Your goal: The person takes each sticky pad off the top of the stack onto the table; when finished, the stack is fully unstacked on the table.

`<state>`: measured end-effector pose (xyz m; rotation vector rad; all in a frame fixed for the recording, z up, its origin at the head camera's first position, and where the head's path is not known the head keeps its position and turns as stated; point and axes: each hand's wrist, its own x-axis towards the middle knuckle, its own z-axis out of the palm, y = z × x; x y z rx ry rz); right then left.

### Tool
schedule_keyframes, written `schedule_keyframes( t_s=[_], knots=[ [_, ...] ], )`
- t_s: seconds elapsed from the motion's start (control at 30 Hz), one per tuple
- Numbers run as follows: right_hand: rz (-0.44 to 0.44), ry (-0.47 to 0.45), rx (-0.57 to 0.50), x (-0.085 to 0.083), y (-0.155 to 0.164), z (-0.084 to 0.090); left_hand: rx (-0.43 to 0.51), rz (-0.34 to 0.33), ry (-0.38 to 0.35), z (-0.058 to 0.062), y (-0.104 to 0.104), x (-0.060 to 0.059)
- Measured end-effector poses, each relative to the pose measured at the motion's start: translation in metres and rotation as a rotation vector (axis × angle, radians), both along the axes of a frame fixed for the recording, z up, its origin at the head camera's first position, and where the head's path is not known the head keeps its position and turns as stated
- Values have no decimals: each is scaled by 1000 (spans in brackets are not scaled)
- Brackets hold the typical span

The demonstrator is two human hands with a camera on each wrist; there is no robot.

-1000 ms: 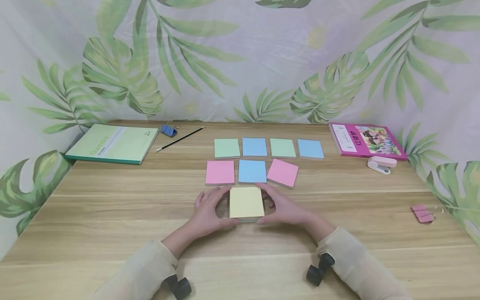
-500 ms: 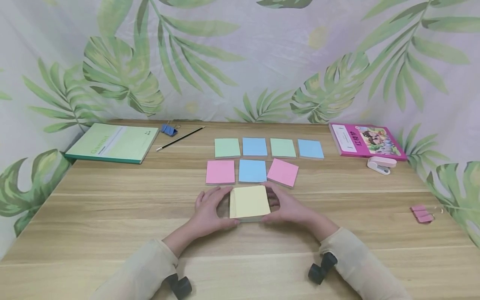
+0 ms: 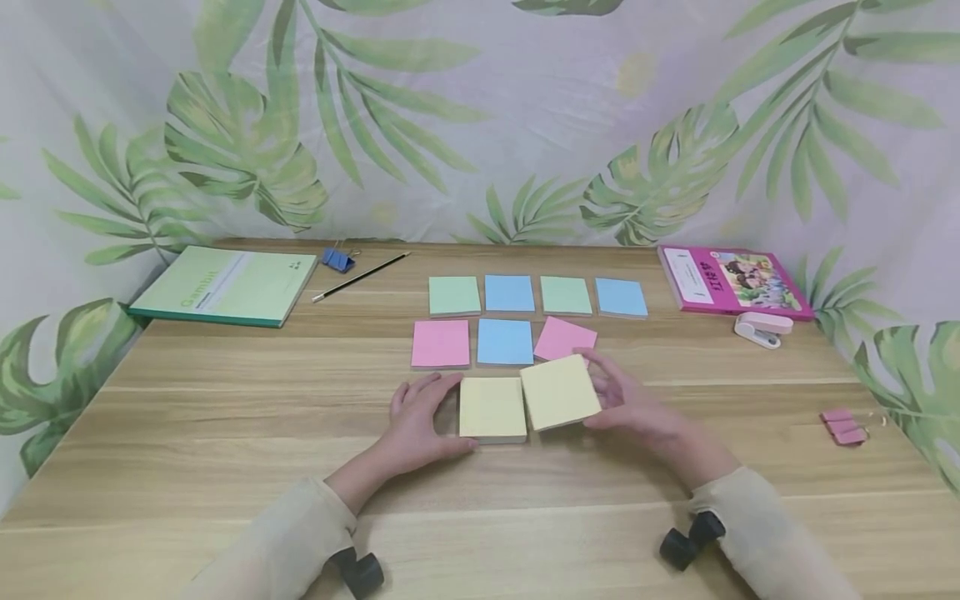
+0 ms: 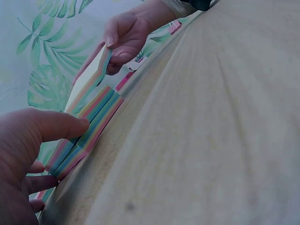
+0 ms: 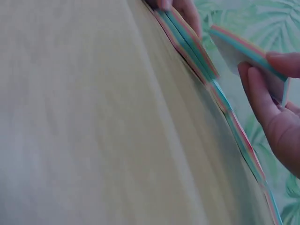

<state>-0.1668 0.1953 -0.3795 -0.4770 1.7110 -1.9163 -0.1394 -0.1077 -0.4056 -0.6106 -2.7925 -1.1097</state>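
Right hand (image 3: 637, 408): pinches the lifted yellow pad (image 3: 560, 392), thumb over one edge and fingers under it, tilted off the wooden table (image 3: 225, 433).
Left hand (image 3: 416, 421): fingers curled round the left edge of the base stack (image 3: 491, 408), thumb at its near side, pinning it flat.
Step in hand: judged, splitting a slab off the stack.
Next move: likely calls for setting the slab down beside the pink pad (image 3: 564, 337), just beyond the right fingers.
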Motion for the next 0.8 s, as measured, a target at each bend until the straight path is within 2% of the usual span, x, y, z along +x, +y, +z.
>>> schedule_keyframes(
  t_s=[0.17, 0.33, 0.47, 0.67, 0.8],
  knots=[
    [-85, 16, -7, -11, 37, 6, 0, 0, -5, -1, -1, 0],
    [-103, -34, -107, -26, 72, 8, -2, 0, -1, -2, 0, 0],
    [-130, -97, -141, -39, 90, 4, 3, 4, 4, -2, 0, 0],
    [-187, -184, -96, -54, 102, -4, -1, 2, -10, 0, 0, 1],
    [-192, -209, -59, -61, 104, -8, 1, -1, -10, 1, -1, 1]
  ],
)
